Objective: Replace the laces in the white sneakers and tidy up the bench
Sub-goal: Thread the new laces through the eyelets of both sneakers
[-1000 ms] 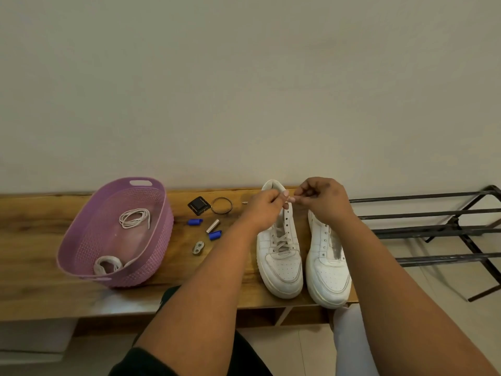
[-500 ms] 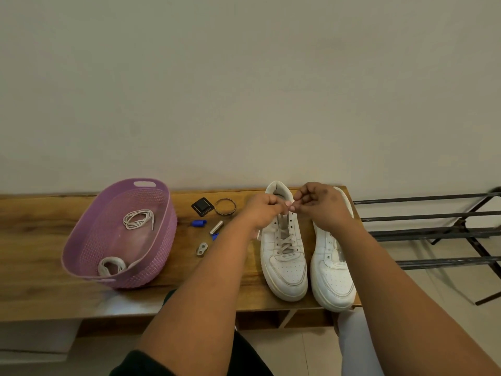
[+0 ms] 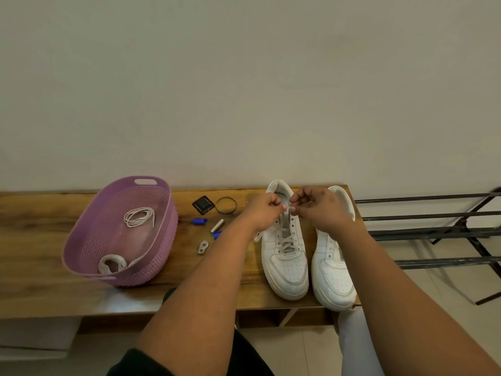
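Two white sneakers stand side by side on the wooden bench (image 3: pixel 40 289), toes toward me. The left sneaker (image 3: pixel 286 270) has a grey-white lace (image 3: pixel 288 243) crossed through its lower eyelets. The right sneaker (image 3: pixel 332 278) shows bare eyelets. My left hand (image 3: pixel 264 210) and my right hand (image 3: pixel 315 206) meet over the left sneaker's upper eyelets, each pinching a lace end between thumb and fingers. A purple basket (image 3: pixel 160 256) on the left holds a coiled thin lace (image 3: pixel 138 217) and a bundled flat lace (image 3: pixel 111 264).
Between basket and sneakers lie small items: a black square piece (image 3: pixel 203 204), a ring bracelet (image 3: pixel 225 204), two blue caps (image 3: pixel 200 221), a metal tube (image 3: pixel 217 225) and a metal clip (image 3: pixel 202 246). A black metal rack (image 3: pixel 433 232) stands to the right. The wall runs behind.
Both hands have stayed pinched together over the left sneaker's tongue. The view has shifted a little, so bench and shoes sit further right and lower.
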